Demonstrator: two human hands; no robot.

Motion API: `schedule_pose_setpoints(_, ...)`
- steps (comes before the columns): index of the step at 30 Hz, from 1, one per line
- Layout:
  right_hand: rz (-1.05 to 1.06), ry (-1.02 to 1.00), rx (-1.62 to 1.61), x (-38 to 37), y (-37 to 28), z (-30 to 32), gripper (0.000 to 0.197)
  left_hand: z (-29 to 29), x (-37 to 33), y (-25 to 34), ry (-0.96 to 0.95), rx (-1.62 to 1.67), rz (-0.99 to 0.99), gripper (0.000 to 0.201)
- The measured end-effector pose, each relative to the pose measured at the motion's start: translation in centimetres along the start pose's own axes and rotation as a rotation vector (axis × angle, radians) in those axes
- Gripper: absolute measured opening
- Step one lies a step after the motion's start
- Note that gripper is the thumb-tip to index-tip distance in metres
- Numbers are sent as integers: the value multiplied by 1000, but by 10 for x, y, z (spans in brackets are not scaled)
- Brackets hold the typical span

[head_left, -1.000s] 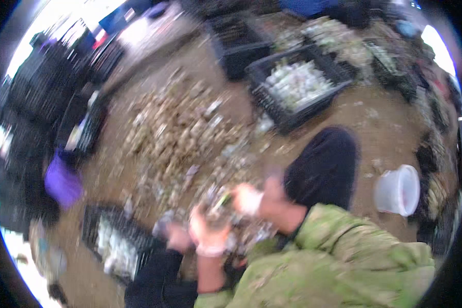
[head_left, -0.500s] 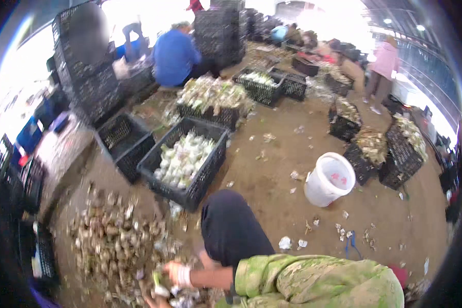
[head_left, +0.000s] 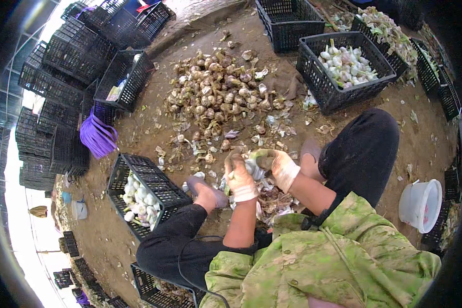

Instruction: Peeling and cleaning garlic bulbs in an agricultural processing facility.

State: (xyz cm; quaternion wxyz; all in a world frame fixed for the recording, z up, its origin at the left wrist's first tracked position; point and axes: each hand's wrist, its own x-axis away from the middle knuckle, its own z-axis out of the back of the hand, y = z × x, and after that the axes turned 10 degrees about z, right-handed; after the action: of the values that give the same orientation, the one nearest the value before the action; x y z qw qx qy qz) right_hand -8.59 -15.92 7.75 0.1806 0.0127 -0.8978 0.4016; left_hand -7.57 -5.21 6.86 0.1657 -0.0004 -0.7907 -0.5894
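My left hand [head_left: 239, 177] and my right hand [head_left: 281, 167], both in soiled pale gloves, meet in front of my knees. Between them is a whitish garlic bulb [head_left: 251, 168], partly covered by the fingers. The fingers of both hands are curled in on it. Just beyond lies a heap of unpeeled, brown-skinned garlic [head_left: 215, 97]. Loose peelings [head_left: 277, 203] cover the ground beneath my hands, between my feet.
A black crate [head_left: 339, 95] of white garlic stands at the far right; another garlic crate [head_left: 156, 192] sits by my left knee. A white bucket [head_left: 421, 205] is at right. Stacked black crates [head_left: 69, 123] and a purple strap bundle [head_left: 97, 134] are at left.
My view has swung down and left, so the heap now sits in the middle. The right hand has come beside the left, and both now close around the garlic bulb.
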Motion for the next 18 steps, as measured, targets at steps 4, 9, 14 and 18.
schedule_pose_setpoints(4,-72,361,-459,-35,-26,19,27,5,1,27,-218,206,231,53)
schedule_pose_setpoints(9,121,-560,1114,-4,-25,19,48,23,11,56,-205,22,3,74)
schedule_pose_setpoints(14,-40,-371,218,15,-30,3,49,5,32,47,-336,-184,-96,94)
schedule_pose_setpoints(18,232,-446,877,8,-45,15,44,9,22,58,-238,-730,-407,34)
